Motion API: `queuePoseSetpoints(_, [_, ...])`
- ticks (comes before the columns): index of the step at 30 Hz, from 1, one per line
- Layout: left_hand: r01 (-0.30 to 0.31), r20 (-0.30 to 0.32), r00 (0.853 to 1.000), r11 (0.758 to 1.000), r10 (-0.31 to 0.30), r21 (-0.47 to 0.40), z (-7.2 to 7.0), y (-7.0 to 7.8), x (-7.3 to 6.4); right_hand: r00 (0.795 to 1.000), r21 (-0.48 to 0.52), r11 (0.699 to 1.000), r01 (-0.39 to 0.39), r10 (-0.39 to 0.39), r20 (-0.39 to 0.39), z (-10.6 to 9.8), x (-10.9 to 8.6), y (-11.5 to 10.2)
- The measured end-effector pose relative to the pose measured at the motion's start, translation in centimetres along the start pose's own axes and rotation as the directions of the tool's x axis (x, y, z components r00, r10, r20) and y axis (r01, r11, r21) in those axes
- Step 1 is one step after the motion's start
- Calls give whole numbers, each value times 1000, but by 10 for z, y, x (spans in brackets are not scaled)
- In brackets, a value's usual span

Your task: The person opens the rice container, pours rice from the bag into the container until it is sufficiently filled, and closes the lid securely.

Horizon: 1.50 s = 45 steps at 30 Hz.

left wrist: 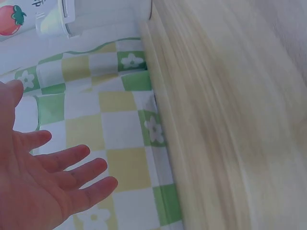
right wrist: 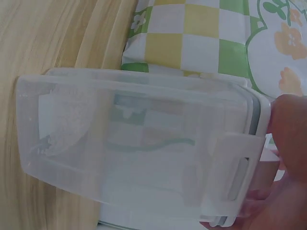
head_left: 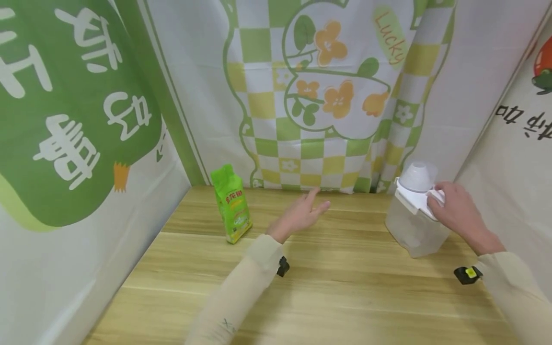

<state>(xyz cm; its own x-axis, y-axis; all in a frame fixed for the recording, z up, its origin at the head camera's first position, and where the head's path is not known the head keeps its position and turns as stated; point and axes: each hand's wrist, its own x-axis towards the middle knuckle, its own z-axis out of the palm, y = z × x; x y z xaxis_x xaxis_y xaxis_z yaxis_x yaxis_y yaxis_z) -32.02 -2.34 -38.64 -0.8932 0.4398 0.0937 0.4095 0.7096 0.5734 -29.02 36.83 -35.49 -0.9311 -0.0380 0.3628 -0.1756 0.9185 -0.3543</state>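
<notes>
A translucent plastic storage container with a white lid is at the right of the table in the head view. A clear cup sits on top of that lid. My right hand grips the lid at its right side, the fingers partly hidden behind it. Whether the container's base touches the table I cannot tell. Seen from the right wrist, clip-like white latch lies along the lid's edge. My left hand is over the middle of the table, fingers extended and apart, holding nothing.
A bright green printed bag stands upright on the wooden table, left of my left hand. A checkered curtain hangs along the table's back edge. Printed cloths also hang at the left and right sides.
</notes>
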Motion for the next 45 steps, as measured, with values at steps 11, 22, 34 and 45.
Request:
queuePoseSetpoints(11, [-52, 2, 999, 974, 54, -218, 30, 2, 13, 997, 46, 997, -63, 65, -45, -1, -2, 19])
queuePoseSetpoints(22, [-80, -68, 996, 887, 55, -456, 58, 15, 22, 993, 106, 989, -99, 106, -59, 3, -8, 13])
queuePoseSetpoints(34, [-98, -98, 994, 844, 54, -527, 67, 29, 27, 995, 168, 983, -74, 85, -60, -6, -7, -11])
queuePoseSetpoints(45, [-99, -175, 985, 808, -5, -581, 80, 36, 37, 998, 229, 973, -10, 22, -52, -8, -6, -28])
